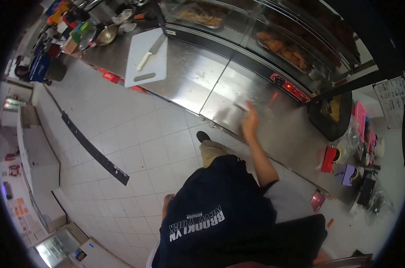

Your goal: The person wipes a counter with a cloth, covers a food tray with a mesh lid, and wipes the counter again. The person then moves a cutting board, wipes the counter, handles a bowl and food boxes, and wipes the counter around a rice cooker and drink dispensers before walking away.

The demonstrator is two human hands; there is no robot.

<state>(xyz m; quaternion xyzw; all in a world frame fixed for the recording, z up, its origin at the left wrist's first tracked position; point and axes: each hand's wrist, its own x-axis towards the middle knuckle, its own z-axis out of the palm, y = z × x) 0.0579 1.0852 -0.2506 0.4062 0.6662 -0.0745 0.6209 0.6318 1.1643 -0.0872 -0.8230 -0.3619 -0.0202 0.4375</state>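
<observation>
My right hand (250,119) is over the stainless steel counter (189,73), near its front edge. Its fingers are closed around a small, flat greyish thing (241,106) that is blurred, so its kind does not show. Low at my side, beside the dark shirt, hangs my left hand (168,198); only part of it shows and its fingers are hidden. Farther left on the counter lies a white cutting board (132,58), with a white-handled knife (144,60) resting on it.
A glass display case (240,27) with trays of fried food runs along the counter's back. At right stand a black bin-like container (321,118), a red box (329,159) and a purple tape dispenser (348,175). A metal bowl (106,35) sits at far left.
</observation>
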